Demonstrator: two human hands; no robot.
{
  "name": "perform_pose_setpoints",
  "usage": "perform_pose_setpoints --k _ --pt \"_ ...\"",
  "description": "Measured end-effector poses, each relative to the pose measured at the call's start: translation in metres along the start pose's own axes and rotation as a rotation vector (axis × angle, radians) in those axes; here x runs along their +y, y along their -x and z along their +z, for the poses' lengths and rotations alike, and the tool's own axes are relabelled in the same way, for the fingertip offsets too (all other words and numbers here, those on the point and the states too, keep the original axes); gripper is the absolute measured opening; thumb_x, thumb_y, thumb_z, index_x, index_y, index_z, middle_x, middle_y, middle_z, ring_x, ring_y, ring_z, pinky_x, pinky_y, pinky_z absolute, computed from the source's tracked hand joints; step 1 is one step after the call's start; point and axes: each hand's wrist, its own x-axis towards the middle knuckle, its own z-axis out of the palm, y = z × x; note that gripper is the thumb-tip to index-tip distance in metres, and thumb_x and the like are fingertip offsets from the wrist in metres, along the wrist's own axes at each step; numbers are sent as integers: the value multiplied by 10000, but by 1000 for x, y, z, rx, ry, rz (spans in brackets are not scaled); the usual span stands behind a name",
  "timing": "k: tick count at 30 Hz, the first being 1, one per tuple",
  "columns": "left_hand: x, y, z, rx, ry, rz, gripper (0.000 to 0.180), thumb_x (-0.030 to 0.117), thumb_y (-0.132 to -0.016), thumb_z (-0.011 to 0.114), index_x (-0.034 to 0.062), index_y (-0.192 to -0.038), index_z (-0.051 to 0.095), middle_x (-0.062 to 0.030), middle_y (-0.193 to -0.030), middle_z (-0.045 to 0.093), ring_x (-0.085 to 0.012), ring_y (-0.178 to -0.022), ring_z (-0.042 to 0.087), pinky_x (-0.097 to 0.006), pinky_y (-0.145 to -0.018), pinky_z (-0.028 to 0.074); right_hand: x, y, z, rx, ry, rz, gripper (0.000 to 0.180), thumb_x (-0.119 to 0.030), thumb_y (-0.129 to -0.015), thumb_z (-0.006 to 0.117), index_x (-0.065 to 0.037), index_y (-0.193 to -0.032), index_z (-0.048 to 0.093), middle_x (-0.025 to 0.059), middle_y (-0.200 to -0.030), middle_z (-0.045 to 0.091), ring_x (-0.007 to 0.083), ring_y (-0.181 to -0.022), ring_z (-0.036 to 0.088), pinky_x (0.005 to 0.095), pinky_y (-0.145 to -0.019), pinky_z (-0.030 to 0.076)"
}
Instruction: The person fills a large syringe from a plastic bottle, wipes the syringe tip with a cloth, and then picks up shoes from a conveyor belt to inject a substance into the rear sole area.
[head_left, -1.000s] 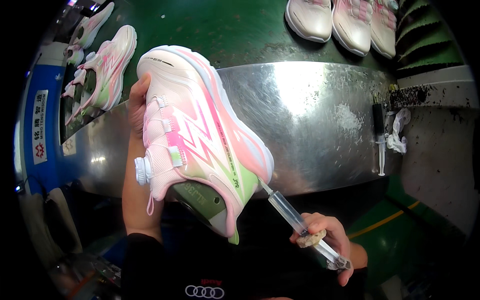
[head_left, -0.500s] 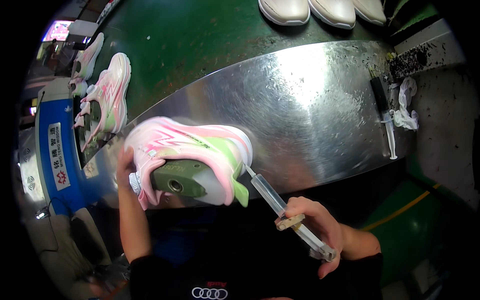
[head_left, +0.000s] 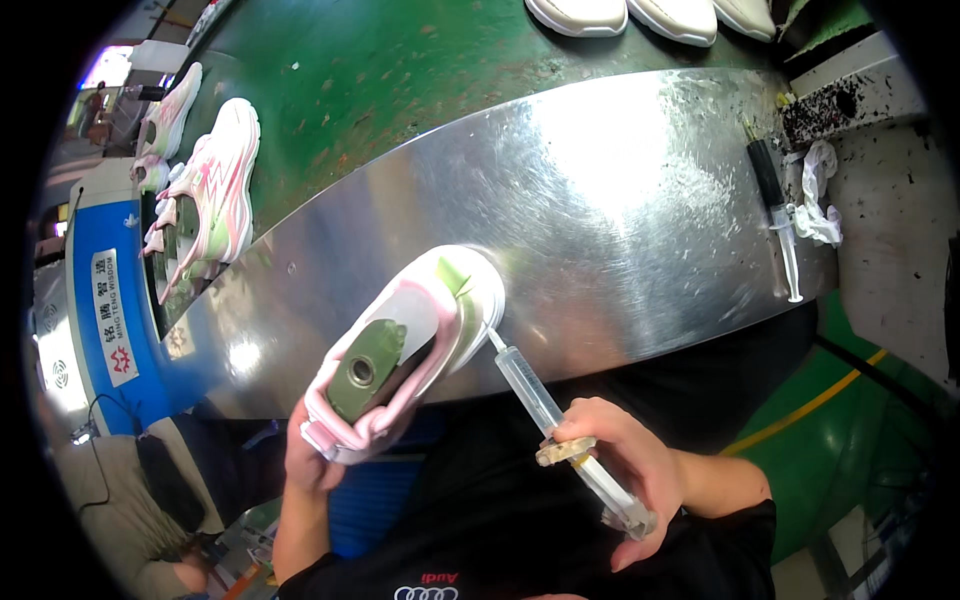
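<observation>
So, got a pink-and-white sneaker [head_left: 458,335] a touch off centre toward 8 o'clock, held up over the near edge of a shiny metal sheet [head_left: 640,240], heel aimed between 1 and 2 o'clock and opening turned toward the camera. Showing a dark green shoe last [head_left: 378,350] inside, plus a light green pull tab [head_left: 452,273] at the heel. Gripped from 7 o'clock by the left hand [head_left: 308,465], closed around the front part, though can't tell where the hidden fingers sit. Aimed at from 4 o'clock with a clear syringe [head_left: 525,385], right by the sole's edge; can't tell if actually touching. Held, that one, in the right hand [head_left: 640,455], half curled around collar and plunger.

Further out, spotting a dark-barrelled syringe [head_left: 763,175] at 2 o'clock, just beside a crumpled white tissue [head_left: 820,200]. Up at 1, seeing three pale shoes [head_left: 668,20] on a green tabletop [head_left: 420,70]. Over at 10, matching pink sneakers [head_left: 238,165], near a blue panel [head_left: 155,375] around 9.
</observation>
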Motion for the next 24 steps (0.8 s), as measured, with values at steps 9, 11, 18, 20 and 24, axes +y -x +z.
perform_pose_setpoints --k 9,11,18,20,24 --pt "-29 12 59 -206 353 -99 915 136 -660 740 -33 -1392 217 -195 -1341 427 -310 -1214 469 -431 -1031 376 -24 -3 13 41 9 42 1071 -479 -536 825 4 -1348 319 86 -1147 436 130 -834 373 246 -710 320" --pt "-36 10 65 -341 479 -117 870 27 -695 656 -38 -1410 166 -206 -1380 367 -317 -1276 399 -437 -1082 290 -34 -2 15 51 -82 133 1067 -465 -561 832 96 -1303 310 160 -1177 430 211 -1056 480 297 -897 377" --pt "-39 -13 94 -564 598 -299 767 -57 -738 573 0 -1410 209 -158 -1387 380 -302 -1280 392 -438 -1070 297 -82 3 22 52 -113 288 1072 -532 -592 797 82 -1316 300 180 -1219 429 245 -1077 487 360 -933 357" --pt "-39 -19 100 -621 677 -369 753 -72 -743 564 19 -1410 225 -155 -1380 391 -305 -1278 394 -445 -1067 299 -97 5 24 -15 0 299 1074 -558 -574 786 101 -1284 322 177 -1191 456 217 -1007 496 397 -912 362" --pt "-54 -35 116 -788 747 -489 658 -81 -787 545 50 -1384 304 -146 -1351 431 -312 -1265 407 -471 -1059 312 -118 19 29 65 72 303 977 -650 -634 702 36 -1269 421 151 -1074 583 239 -949 585 291 -797 380"
